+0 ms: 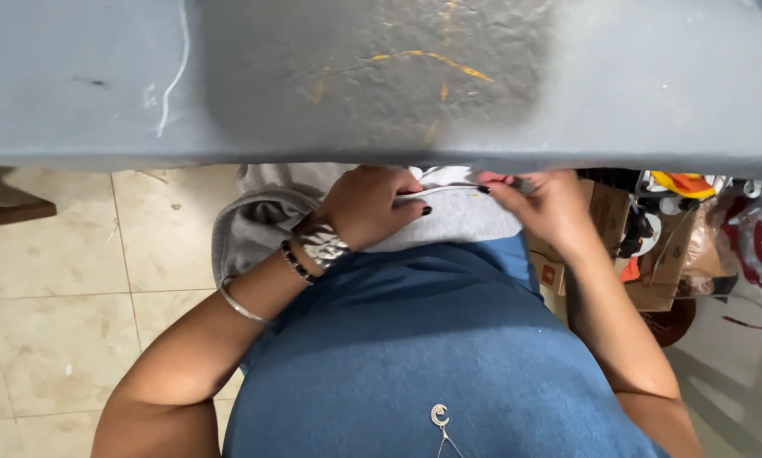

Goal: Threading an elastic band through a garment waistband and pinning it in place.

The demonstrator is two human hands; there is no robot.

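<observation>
A grey garment (270,208) with a white edge lies on my lap, just under the edge of a grey table (381,76). My left hand (368,203), with bracelets at the wrist, is closed on the cloth's white edge. My right hand (542,203) pinches the same edge from the other side, and a thin white strip (444,191) stretches between the two hands. Part of the cloth and my fingertips are hidden by the table edge.
The grey tabletop fills the upper half of the view, with yellow and white marks on it. Beige floor tiles (67,322) lie to the left. Cardboard boxes (605,216) and packets (758,237) crowd the right side by my leg.
</observation>
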